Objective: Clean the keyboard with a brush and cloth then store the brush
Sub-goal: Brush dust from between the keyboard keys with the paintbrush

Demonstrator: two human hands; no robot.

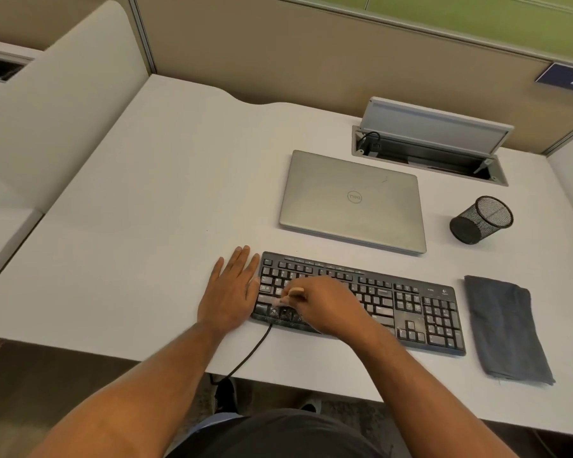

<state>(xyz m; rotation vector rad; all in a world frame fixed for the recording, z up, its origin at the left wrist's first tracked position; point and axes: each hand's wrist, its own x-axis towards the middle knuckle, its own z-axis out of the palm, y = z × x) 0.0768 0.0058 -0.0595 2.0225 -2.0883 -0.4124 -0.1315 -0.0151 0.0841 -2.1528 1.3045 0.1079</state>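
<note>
White desk [139, 226] fills a cubicle bounded by tan partition panels [311, 57], with a blue number plate [567, 77] fixed at the upper right. Near the front edge lies a black wired keyboard [410, 305], its left keys dusty and its cable [252, 348] running off the desk toward the floor. Over the left half of the keyboard the right hand [328, 305] has its fingers curled around a small brush [286, 297], pinching the pale handle so that the bristle end touches the keys in the lower left rows. Beside it the left hand [232, 292] lies flat on the desk, fingers straight and close together, its thumb side just touching the keyboard's left end. A folded dark grey cloth [506, 328] rests on the desk just beside the keyboard's right end, untouched. Behind the keyboard sits a closed silver Dell laptop [354, 200], and to its right a black mesh pen cup [481, 219] stands tilted in this wide view. Farther back, a cable hatch [427, 150] in the desk has its grey lid raised, with a black plug lead visible inside at the left. Below the desk edge a dark shoe [225, 395] shows on the floor.
</note>
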